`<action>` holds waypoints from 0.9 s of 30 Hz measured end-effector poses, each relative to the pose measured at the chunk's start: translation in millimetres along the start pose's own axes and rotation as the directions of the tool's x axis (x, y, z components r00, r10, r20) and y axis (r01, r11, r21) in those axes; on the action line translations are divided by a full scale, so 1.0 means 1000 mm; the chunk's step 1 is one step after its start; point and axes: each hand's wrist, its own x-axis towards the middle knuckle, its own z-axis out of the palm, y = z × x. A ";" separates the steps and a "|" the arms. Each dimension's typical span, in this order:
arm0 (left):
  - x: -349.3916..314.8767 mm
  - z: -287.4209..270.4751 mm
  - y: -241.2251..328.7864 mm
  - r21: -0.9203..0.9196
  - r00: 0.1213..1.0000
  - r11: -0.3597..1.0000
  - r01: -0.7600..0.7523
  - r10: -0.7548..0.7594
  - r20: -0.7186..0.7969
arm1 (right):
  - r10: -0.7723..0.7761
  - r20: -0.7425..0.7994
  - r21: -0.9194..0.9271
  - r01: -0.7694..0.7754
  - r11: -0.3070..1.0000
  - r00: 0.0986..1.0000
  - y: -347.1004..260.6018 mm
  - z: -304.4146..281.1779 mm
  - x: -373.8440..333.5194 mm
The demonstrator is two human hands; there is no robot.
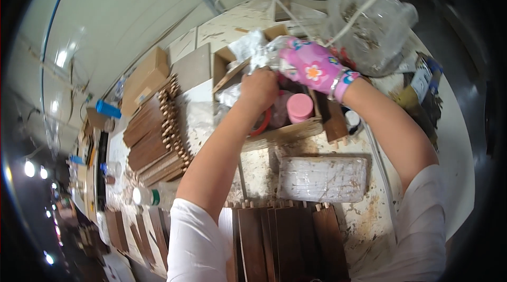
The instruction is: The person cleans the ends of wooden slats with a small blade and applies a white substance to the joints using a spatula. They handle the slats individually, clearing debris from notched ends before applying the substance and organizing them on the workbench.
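bag vs hands: the crinkly clear plastic bag sits right at the top of your two hands, in the far part of the open cardboard box; both hands meet on it, so neither one has to travel

left hand: your bare left hand comes in from the near edge of the workbench and is curled with the knuckles up, fingertips tucked into the plastic; looks clamped on a fold of it, though the fingertips themselves are hidden

right hand: your right hand in the pink flowered glove reaches in from the right side and is closed on the same bag, a bit farther back than the left one

nearer hand: honestly a tie; the gloved one covers more of the bag, the bare one is just below it, touching

bag's lie: bunched up, no clear long axis; it spreads roughly left to right across the back of the box

under the hands: a pink-lidded jar stands in the box just below your right wrist, and a red ring peeks out beside your left wrist

around: a wrapped white block lies on the bench nearer you than the box; dark wooden slats line the near edge, more stacked slats off to the left edge; a big clear bag sits at the far right corner
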 end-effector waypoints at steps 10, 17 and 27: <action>-0.005 0.004 0.005 -0.035 0.994 0.996 -0.078 0.075 -0.080 | 0.012 0.221 -0.170 0.026 0.985 0.975 0.031 0.065 0.010; -0.021 -0.022 -0.017 -0.398 0.873 0.880 -0.259 0.037 -0.486 | 0.069 -0.142 0.284 -0.026 0.958 0.988 0.023 -0.024 -0.021; -0.076 -0.011 0.101 -0.059 0.712 0.726 -0.685 0.650 -0.266 | 0.015 0.103 -0.008 -0.014 1.000 0.995 0.042 -0.009 -0.173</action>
